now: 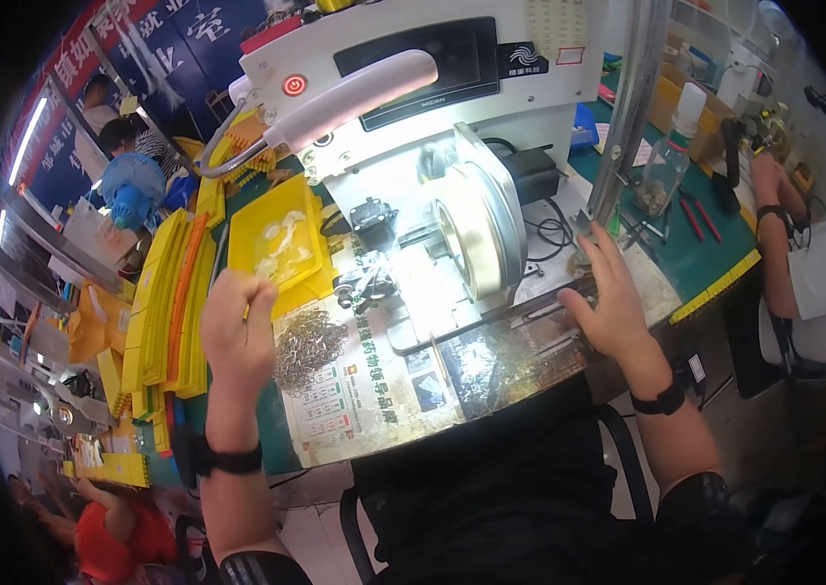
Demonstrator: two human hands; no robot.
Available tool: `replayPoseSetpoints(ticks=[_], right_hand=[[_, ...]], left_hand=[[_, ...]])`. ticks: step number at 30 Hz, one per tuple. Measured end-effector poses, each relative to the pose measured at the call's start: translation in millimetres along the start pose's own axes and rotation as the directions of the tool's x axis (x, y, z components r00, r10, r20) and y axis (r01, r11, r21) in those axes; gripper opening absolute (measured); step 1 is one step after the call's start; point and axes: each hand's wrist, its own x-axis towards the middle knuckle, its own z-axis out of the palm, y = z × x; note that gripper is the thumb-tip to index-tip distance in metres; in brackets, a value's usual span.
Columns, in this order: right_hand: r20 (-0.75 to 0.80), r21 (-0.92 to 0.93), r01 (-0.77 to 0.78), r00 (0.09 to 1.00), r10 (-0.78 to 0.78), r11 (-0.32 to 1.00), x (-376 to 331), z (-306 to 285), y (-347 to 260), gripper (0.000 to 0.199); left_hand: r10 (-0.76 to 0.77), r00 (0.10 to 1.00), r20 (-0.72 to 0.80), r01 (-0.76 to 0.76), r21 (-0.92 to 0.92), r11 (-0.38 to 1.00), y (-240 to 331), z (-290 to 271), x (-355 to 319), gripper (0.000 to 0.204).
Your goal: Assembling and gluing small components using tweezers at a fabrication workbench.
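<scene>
My left hand (236, 327) is raised over the left side of the bench with its fingers curled in. Whatever it may hold is hidden. Just right of it, a pile of small metal pieces (311, 349) lies on a printed paper sheet (320, 429). My right hand (613, 302) is spread, thumb apart, beside the right end of the machine's base. Its fingertips are close to a small metal plate (582, 224); contact is unclear. Between my hands stands a white bench machine (432, 322) with a pale wheel (460, 234) and a lit working area.
Behind my left hand is a yellow tray (281, 224) holding white scraps. Long yellow strips (164, 302) are stacked at the left. A lamp arm (354, 97) hangs over the machine. At right are a bottle (662, 175), red-handled pliers (698, 216) and another person's arm (774, 210).
</scene>
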Motion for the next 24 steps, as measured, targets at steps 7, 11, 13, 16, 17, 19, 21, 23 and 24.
replayPoseSetpoints(ticks=[7,11,13,16,17,19,21,23,24], right_hand=[[-0.020,0.041,-0.018,1.000,0.019,0.999,0.3,0.4,0.5,0.070],[-0.013,0.028,-0.040,0.999,0.040,0.999,1.4,1.6,0.6,0.069],[-0.034,0.019,0.001,0.999,0.000,1.000,2.9,1.9,0.2,0.069],[-0.021,-0.023,-0.021,1.000,0.020,1.000,4.5,1.6,1.4,0.070],[-0.025,-0.023,-0.018,1.000,0.017,1.000,4.7,2.0,1.9,0.070],[-0.037,0.000,-0.001,0.999,0.001,1.000,3.7,0.9,2.5,0.069],[-0.036,0.014,-0.002,0.999,0.002,1.000,1.5,0.3,2.4,0.069],[-0.053,0.019,-0.023,0.998,0.024,1.000,0.5,0.8,2.1,0.069],[-0.062,0.030,-0.017,0.998,0.019,0.999,0.1,0.6,2.1,0.068]], left_hand=[[0.189,0.894,0.406,-0.229,0.050,0.972,-6.2,48.6,-58.4,0.016],[0.005,0.929,0.370,0.011,-0.041,0.999,-10.0,51.3,-68.9,0.008],[0.005,0.940,0.342,0.013,-0.051,0.999,-9.0,47.6,-64.9,0.009],[-0.064,0.947,0.314,0.059,0.025,0.998,-5.7,46.9,-60.9,0.011],[-0.085,0.951,0.297,0.092,-0.009,0.996,-5.3,46.1,-61.4,0.010],[-0.039,0.943,0.329,0.068,-0.076,0.995,-9.2,46.2,-61.6,0.009],[-0.019,0.986,0.167,0.045,-0.152,0.987,-14.5,46.5,-66.2,0.020],[-0.077,0.979,0.188,0.107,-0.157,0.982,-20.3,48.1,-71.6,0.023],[-0.117,0.977,0.177,0.149,-0.179,0.973,-22.8,48.6,-74.1,0.027]])
